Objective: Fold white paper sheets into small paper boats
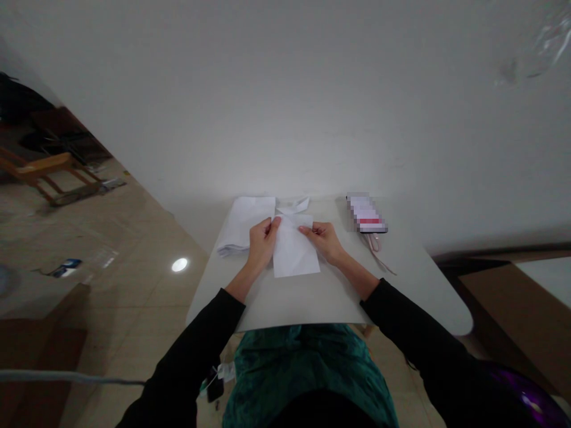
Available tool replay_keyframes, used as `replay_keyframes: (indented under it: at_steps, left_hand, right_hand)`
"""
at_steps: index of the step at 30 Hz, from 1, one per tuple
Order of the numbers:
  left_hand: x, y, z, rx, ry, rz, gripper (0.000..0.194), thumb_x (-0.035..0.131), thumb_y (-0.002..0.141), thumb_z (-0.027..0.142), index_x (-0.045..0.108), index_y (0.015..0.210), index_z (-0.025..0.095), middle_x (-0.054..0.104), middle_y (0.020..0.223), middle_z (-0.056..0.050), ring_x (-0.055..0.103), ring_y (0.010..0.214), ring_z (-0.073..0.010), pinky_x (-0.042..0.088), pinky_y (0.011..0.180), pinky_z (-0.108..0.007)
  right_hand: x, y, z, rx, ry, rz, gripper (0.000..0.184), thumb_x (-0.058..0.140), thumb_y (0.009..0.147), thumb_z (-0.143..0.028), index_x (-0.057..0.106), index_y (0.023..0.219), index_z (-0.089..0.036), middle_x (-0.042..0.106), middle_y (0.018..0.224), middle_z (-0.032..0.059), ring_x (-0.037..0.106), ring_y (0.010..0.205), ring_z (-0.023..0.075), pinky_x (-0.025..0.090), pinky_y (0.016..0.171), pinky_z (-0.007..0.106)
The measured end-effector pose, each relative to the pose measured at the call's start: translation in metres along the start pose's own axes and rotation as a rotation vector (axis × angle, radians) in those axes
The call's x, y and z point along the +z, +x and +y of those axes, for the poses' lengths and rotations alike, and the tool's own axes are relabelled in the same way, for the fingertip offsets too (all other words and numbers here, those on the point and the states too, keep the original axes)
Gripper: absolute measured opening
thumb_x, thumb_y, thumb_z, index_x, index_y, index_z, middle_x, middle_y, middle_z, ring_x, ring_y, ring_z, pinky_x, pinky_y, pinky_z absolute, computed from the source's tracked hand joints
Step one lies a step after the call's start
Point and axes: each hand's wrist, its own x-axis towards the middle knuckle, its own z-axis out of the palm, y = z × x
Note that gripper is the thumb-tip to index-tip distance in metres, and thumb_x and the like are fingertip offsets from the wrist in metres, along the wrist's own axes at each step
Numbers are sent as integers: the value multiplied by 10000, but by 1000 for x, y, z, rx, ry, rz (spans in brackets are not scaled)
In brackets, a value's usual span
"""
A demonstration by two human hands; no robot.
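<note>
Between my hands is a white sheet of paper (296, 254), raised slightly over the table. My left hand (263, 238) pinches its upper left edge, thumb on top. On the other side, my right hand (325, 239) grips the upper right edge, also with the thumb on the face of the sheet; the fingers behind are hidden. A stack of white paper (245, 217) lies just left of and behind my left hand. Beyond the held sheet rests a small folded piece of white paper (294, 207).
The white table (285, 303) stands against a pale wall (285, 107). A phone (366, 214) with a pink strap (375, 246) lies at the back right. Cardboard (513, 297) is beside the table on the right. A wooden chair (49, 166) stands on the tiled floor far left.
</note>
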Motion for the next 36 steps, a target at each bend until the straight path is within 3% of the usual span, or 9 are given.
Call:
replay_keyframes:
  at_steps: [5,7,10,15,18,21,25,29,36]
  left_hand:
    - [1,-2,3,57,-17,38,427,550,893,472,484,587,182,395,553,38,386,541,-100,309,517,-226]
    - [3,-3,2,-2,-111,-80,319,634,836,480,614,750,173,525,617,23,488,575,-114,385,540,-220]
    - [8,-6,-4,-115,-153,-265,415,748,725,486,690,944,139,671,740,-31,601,640,-156,462,563,-243]
    - [11,-8,-8,-175,-61,-272,411,707,742,520,721,790,112,674,664,-35,568,552,-149,405,478,-232]
    - [4,-3,-1,-113,-37,-148,363,712,741,485,715,744,123,619,591,-2,499,494,-115,349,437,-211]
    - [-10,7,10,-38,-33,146,352,691,767,482,690,715,134,546,532,24,418,443,-86,288,400,-201]
    - [-25,17,15,39,-48,430,331,686,778,459,687,732,131,570,571,17,451,489,-87,324,436,-195]
    - [-29,22,11,63,-70,463,310,688,780,431,717,804,123,646,657,-8,538,568,-109,418,526,-209]
    - [-33,27,9,88,-52,541,310,690,787,439,728,805,132,678,709,-17,563,615,-109,447,568,-209]
  right_hand:
    - [-1,1,1,-7,40,23,452,728,683,-596,675,712,-148,614,635,4,514,533,126,386,486,246]
    - [-3,2,2,-41,52,108,453,724,687,-601,688,739,-152,635,655,10,536,552,136,407,495,250]
    - [-7,6,6,-68,59,192,464,719,692,-609,701,780,-154,653,671,11,548,552,138,427,500,253]
    - [-11,8,14,-63,9,206,494,684,717,-638,687,795,-150,639,658,15,527,522,136,418,486,260]
    - [-16,12,15,-178,-156,303,505,478,887,-620,681,883,-157,628,689,37,552,580,158,434,519,274]
    - [-24,26,17,-404,-541,425,395,396,972,-436,667,1061,-163,658,1012,134,591,939,235,493,742,353]
    - [-25,56,26,-510,-1064,268,361,456,933,-176,591,1266,-201,528,1387,143,403,1269,296,339,1028,483]
    - [-21,77,37,-535,-1293,113,309,524,916,-155,629,1197,-229,473,1464,103,298,1345,325,246,1048,516]
    - [-28,89,49,-576,-1285,166,143,580,913,-202,680,1012,-220,589,1263,109,359,1250,311,268,989,476]
